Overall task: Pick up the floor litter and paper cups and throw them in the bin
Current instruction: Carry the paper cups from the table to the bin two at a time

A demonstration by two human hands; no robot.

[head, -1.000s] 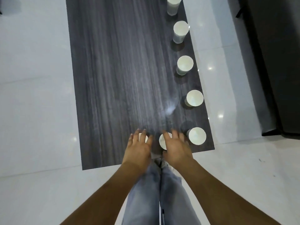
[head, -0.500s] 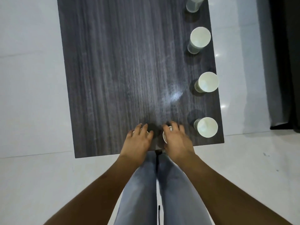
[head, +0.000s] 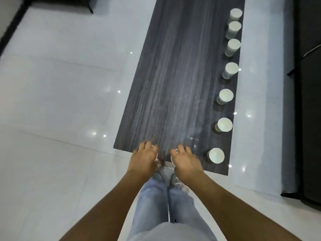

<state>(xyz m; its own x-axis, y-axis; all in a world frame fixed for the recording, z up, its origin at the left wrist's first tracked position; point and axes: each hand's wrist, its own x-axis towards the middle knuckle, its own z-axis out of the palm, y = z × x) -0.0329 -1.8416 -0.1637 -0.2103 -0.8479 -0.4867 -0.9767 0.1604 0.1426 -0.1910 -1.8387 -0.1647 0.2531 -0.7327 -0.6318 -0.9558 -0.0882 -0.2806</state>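
My left hand [head: 145, 158] grips a white paper cup [head: 156, 154] from above at the near end of a long dark wood-grain table [head: 173, 84]; only a sliver of its rim shows. My right hand [head: 185, 160] grips a second paper cup [head: 173, 159] the same way, mostly hidden under the fingers. Several more white paper cups stand in a row along the table's right edge, the nearest [head: 216, 155] just right of my right hand, another [head: 224, 124] behind it. No bin is in view.
Glossy white tiled floor [head: 60, 101] surrounds the table. Dark furniture [head: 309, 101] runs along the right side, and another dark piece [head: 60, 4] sits at the top left. My legs in light jeans [head: 165, 206] stand at the table's near end.
The view has swung so the table now slants to the upper right and more cups show in the row. Both hands stay over the same two cups at the near edge.
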